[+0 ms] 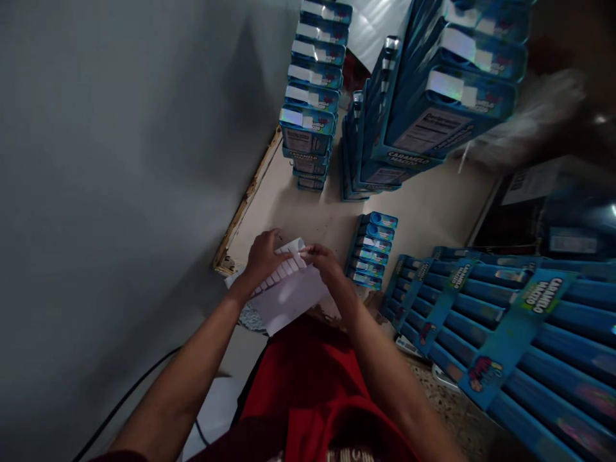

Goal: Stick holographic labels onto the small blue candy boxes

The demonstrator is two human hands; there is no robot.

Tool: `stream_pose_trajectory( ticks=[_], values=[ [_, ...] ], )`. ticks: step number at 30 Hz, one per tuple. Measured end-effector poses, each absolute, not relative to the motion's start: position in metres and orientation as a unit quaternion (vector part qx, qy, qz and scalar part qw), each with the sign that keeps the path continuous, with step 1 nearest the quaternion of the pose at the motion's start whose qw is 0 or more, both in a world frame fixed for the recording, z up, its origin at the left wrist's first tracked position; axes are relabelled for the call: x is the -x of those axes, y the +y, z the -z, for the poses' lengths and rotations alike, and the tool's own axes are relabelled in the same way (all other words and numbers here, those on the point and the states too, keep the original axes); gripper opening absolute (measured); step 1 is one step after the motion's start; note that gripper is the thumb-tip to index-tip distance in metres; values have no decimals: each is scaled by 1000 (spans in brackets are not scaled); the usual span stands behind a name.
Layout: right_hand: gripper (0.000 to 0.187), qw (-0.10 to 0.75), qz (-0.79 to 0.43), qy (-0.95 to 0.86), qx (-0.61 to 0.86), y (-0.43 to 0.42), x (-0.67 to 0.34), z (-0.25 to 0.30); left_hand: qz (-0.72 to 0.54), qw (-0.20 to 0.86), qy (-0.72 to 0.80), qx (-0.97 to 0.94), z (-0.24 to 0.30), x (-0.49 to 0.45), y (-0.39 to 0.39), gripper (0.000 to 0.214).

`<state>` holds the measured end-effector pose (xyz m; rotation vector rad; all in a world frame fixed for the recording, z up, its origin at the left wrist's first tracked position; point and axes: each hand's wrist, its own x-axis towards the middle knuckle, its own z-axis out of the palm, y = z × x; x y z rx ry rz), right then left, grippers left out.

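A sheet of white labels (289,298) is held out over the near edge of the table, with a row of small rectangular labels along its curled upper part. My left hand (264,264) grips the sheet from the left, its thumb lying across the row. At the sheet's right end, the thumb and fingertips of my right hand (327,264) are pinched on a white label (299,260). Whether that label has come off the sheet cannot be made out. Just right of my right hand stands a short row of small blue boxes (371,250).
Tall stacks of blue boxes stand on the table (308,215): a narrow stack (310,122) by the wall and a bigger stack (423,115) right of it. Banded blue boxes (510,321) fill the right side. A grey wall (120,160) bounds the left; a black cable (139,385) hangs below.
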<state>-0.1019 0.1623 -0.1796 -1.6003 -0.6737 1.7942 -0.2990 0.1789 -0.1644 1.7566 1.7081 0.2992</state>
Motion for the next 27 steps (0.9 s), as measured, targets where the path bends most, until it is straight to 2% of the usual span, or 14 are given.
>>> stream_pose_trajectory(
  ticks=[2,4,7,9,13,16,19,27],
  values=[
    [39,322,-628,-299,642,159,100,173,-84,431,631,-639,166,295,191,31],
    [36,298,-502,-423,693,158,96,163,-74,476,609,-630,165,290,198,31],
    [30,179,-282,-659,674,163,87,146,-81,466,607,-639,161,281,199,29],
    [29,108,-226,-744,620,169,83,140,-80,473,602,-639,158,276,199,29],
    [37,52,-201,-793,573,168,77,142,-99,509,588,-620,153,273,204,32],
    [44,55,-202,-803,557,154,74,148,-90,556,585,-584,147,271,208,34],
    [42,76,-215,-792,567,139,70,150,-76,577,573,-577,139,265,212,34],
    [19,131,-195,-722,650,132,60,120,0,366,589,-721,139,252,236,23]
  ],
)
